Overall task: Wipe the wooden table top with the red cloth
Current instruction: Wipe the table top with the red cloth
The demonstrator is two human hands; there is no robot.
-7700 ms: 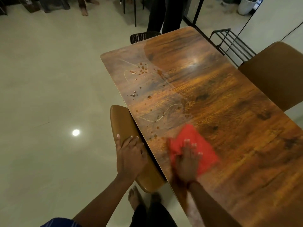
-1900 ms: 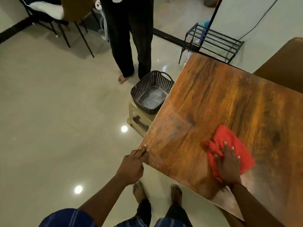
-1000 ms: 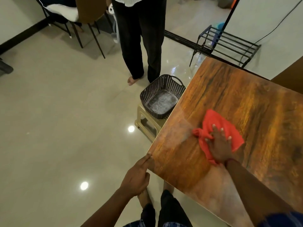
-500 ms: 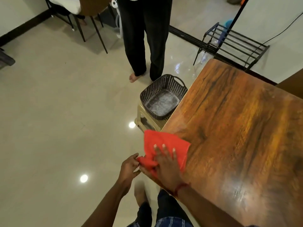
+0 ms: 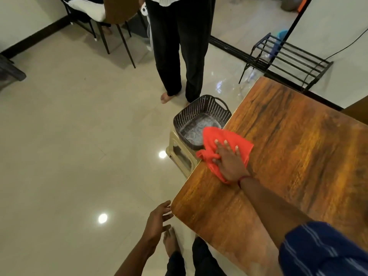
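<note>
A home dining room is showing itself here: a wooden worktop (image 5: 288, 148) is standing on a glossy tiled floor (image 5: 69, 136), with dining chairs (image 5: 111, 18) along the wall, a black metal rack (image 5: 286, 56) nearby, and a barefoot person (image 5: 179, 46) standing by a plastic basket (image 5: 201, 114) on a stool (image 5: 179, 156).

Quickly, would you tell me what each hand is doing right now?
Left hand: open, empty, beside the table corner.
Right hand: flat, fingers spread, pressing the red cloth at the edge.

Right hand (image 5: 231, 162) flat on red cloth (image 5: 225, 140) — table (image 5: 298, 156) edge, seemingly overhanging.
</note>
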